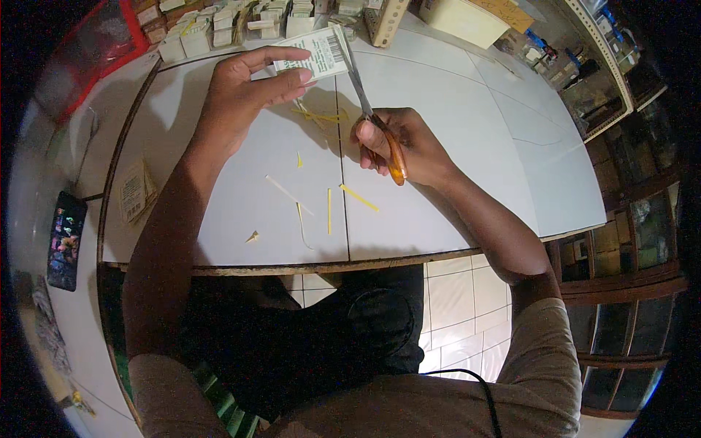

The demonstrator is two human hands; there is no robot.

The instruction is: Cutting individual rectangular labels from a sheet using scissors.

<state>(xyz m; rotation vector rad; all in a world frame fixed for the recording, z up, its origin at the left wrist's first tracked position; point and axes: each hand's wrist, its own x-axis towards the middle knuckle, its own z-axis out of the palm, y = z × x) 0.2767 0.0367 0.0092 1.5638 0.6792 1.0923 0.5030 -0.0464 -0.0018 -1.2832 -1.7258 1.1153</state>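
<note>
Between the thumb and fingers of my left hand (pixel 252 91) is a white printed label (pixel 325 55) with green lettering and a barcode, held up over the far half of the white table. My right hand (pixel 401 142) grips scissors (pixel 394 157) with orange-brown handles. Their blades (pixel 356 84) point away from me and lie along the label's right edge; whether they touch the paper I cannot tell. Thin yellow strips (pixel 358 198) and pale offcuts (pixel 281 188) are scattered on the table below my hands. More yellow strips (pixel 321 115) lie in the shadow under the label.
Stacks of labels (pixel 219 29) line the table's far edge. A cream box (pixel 464 22) stands at the back right beside a metal rack (pixel 599 66). More labels (pixel 133 191) lie by my left forearm, near a phone (pixel 66 241). The table's front edge (pixel 292 269) runs before my lap.
</note>
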